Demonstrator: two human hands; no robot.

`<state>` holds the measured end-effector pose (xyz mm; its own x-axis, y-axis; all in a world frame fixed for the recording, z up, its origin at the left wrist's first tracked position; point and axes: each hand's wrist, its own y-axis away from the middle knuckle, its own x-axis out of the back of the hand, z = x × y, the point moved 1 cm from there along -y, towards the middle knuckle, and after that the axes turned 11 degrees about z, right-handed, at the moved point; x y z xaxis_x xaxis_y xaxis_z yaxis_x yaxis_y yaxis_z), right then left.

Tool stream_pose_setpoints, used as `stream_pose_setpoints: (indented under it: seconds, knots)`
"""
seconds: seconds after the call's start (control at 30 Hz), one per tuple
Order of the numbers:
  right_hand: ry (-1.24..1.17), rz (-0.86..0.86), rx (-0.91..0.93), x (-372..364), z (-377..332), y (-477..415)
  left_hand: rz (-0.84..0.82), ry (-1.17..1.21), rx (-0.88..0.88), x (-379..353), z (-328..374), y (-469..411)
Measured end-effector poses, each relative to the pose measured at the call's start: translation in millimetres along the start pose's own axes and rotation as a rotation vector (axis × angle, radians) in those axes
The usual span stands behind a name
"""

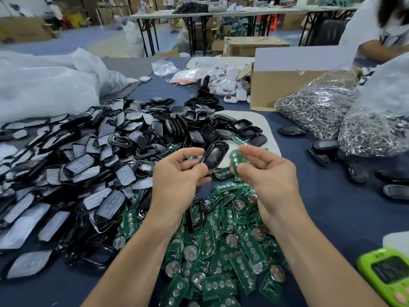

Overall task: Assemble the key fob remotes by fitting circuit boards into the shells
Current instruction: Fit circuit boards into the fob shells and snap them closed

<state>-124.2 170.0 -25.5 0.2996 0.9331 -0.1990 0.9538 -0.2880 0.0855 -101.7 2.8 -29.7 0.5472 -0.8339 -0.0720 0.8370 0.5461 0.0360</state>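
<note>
My left hand [179,173] grips a black key fob shell [214,155] by its lower end, hollow side facing me, above the table's middle. Just to its right, my right hand [265,171] pinches a green circuit board [237,159] between thumb and fingers, close to the shell but apart from it. Under both wrists lies a heap of green circuit boards [221,251], several with round coin cells showing. A large pile of black shells [88,165] with grey film covers spreads over the left half of the table.
Finished black fobs [321,151] lie at right on the blue tablecloth. Clear bags of metal key rings [321,111] and a cardboard box [285,85] stand behind them. A green device [387,275] sits bottom right. White plastic bags [44,85] fill far left; another person's sleeve [376,29] shows top right.
</note>
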Motion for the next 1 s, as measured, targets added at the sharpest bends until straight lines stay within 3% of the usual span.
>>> stream_pose_setpoints:
  seconds: [0.13,0.27,0.37,0.5,0.7,0.87,1.0]
  knots:
    - [0.027,0.004,0.009,0.6,-0.8,-2.6,-0.007,-0.109,-0.045,-0.1,-1.4,0.7]
    - [0.012,0.019,0.028,0.2,-1.0,-5.3,0.001,-0.337,-0.208,-1.6,0.4,6.6]
    - [0.051,-0.111,0.068,-1.1,-5.2,-3.3,-0.009,-0.415,-0.275,-3.4,4.2,11.8]
    - [0.167,-0.333,-0.010,-5.6,-1.9,3.6,-0.076,-0.325,-0.263,-3.1,5.9,10.8]
    - [0.069,-0.242,-0.128,-8.1,-1.8,7.6,-0.004,0.026,-0.074,0.2,3.3,0.2]
    - [-0.083,-0.299,-0.257,-12.4,-5.0,11.2,0.092,-0.158,-0.237,1.6,2.3,3.4]
    - [-0.064,-0.384,-0.240,-13.7,-2.9,16.6,0.081,-0.230,-0.327,0.4,4.6,8.3]
